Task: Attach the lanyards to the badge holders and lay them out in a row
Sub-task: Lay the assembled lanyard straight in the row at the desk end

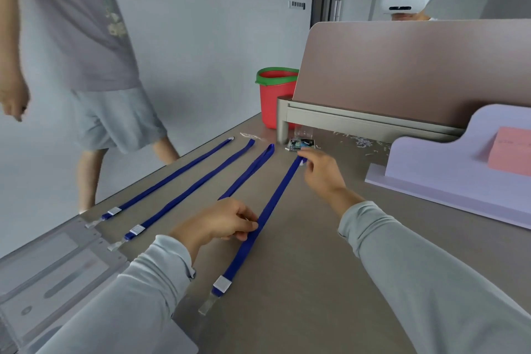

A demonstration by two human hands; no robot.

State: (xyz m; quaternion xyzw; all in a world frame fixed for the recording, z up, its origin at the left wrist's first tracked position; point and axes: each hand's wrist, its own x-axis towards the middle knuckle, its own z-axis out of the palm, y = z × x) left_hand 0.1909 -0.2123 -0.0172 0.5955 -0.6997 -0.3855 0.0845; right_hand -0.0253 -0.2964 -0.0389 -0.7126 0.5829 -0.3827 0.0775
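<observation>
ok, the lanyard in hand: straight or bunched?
Straight. The lanyard runs in one flat line across the table, right hand pinching its far end, left hand pinching mid-strap.

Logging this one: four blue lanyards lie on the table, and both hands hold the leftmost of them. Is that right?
Not quite. Four on the table is right, but the left hand and right hand hold the rightmost lanyard, not the leftmost. The head view shows it.
</observation>
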